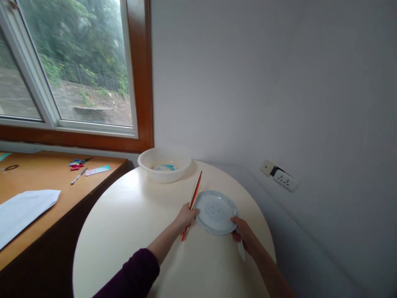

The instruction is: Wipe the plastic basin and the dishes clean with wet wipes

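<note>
A pale blue patterned plate point(215, 212), apparently on top of another plate, rests on the round cream table point(130, 223). My left hand point(186, 216) is closed around red and brown chopsticks point(195, 193), which stick up beside the plate's left rim. My right hand point(243, 236) grips the plate's right rim, thumb on top. Something white juts below that hand; I cannot make it out.
A white plastic basin point(164, 164) with something teal and white inside stands at the table's far edge. To the left, a wooden desk point(46, 178) holds papers point(21, 211), a pen and small clips. A wall socket point(285, 179) is at right.
</note>
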Demonstrator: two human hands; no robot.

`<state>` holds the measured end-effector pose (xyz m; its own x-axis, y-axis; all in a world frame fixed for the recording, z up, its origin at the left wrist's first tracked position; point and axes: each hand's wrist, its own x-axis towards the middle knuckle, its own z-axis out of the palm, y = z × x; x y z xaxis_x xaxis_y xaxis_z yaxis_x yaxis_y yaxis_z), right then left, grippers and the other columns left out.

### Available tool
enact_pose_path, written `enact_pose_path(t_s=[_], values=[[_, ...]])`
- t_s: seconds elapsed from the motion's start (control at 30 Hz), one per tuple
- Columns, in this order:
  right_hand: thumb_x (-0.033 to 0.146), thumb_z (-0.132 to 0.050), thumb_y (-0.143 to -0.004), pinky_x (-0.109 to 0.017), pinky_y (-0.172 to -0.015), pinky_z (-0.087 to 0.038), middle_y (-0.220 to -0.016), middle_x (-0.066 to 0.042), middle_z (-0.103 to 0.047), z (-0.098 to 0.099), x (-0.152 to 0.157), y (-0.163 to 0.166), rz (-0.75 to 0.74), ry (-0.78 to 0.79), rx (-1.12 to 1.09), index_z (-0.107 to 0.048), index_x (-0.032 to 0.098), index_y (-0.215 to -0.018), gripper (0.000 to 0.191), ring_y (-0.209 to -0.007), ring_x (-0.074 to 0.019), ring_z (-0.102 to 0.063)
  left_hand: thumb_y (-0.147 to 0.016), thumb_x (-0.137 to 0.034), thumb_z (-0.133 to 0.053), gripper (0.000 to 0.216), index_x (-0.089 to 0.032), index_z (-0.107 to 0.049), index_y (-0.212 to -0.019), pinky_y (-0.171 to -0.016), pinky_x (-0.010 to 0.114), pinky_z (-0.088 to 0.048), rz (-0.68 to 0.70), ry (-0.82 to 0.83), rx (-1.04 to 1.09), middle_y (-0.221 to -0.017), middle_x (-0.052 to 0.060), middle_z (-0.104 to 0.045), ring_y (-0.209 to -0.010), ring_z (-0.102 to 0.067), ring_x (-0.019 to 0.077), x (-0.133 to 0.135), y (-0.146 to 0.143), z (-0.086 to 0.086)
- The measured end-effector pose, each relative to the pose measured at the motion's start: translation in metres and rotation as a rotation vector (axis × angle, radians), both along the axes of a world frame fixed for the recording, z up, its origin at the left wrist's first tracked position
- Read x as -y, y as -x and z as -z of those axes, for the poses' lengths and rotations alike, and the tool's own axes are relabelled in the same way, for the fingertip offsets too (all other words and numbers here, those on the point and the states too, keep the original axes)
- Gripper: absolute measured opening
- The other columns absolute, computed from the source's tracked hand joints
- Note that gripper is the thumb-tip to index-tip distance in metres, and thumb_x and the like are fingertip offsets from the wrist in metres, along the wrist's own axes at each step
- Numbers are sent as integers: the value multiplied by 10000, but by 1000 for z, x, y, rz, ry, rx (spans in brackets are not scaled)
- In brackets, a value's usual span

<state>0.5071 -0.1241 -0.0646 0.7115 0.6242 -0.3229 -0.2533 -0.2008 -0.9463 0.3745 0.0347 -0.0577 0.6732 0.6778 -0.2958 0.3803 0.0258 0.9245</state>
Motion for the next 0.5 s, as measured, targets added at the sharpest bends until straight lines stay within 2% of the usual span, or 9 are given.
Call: enact_pose_path(t_s=[0.1,0.23,0.4,0.5], values=[[310,-438,-698,-182,-339,-167,-372,79,-322,1,14,-20,77,-17,11,-328,213,-511,238,-323,-47,-244,-862,-301,-514,183,-124,-550,-887,-423,177,-388,55,-14,13,-682,-35,-525,-477,-448,45,8,-28,0],[308,-450,-680,-188,-336,-161,-378,80,-318,3,19,-35,122,-23,19,-332,214,-510,227,-322,-51,-245,-858,-295,-522,194,-125,-553,-945,-460,193,-430,92,-26,17,-742,-15,-559,-527,-497,59,12,-43,-1],[251,-464,-643,-192,-341,-164,-382,84,-322,5,18,-35,106,-38,35,-343,211,-510,184,-324,-47,-238,-868,-317,-503,213,-124,-555,-941,-467,200,-440,89,-17,-39,-748,-10,-564,-534,-507,63,10,-40,-2],[232,-475,-620,-191,-345,-171,-377,86,-330,5,17,-22,56,-35,31,-361,207,-512,159,-321,-42,-237,-866,-314,-505,196,-123,-550,-861,-414,176,-380,58,-4,-61,-654,-40,-518,-460,-441,44,8,-26,-3]])
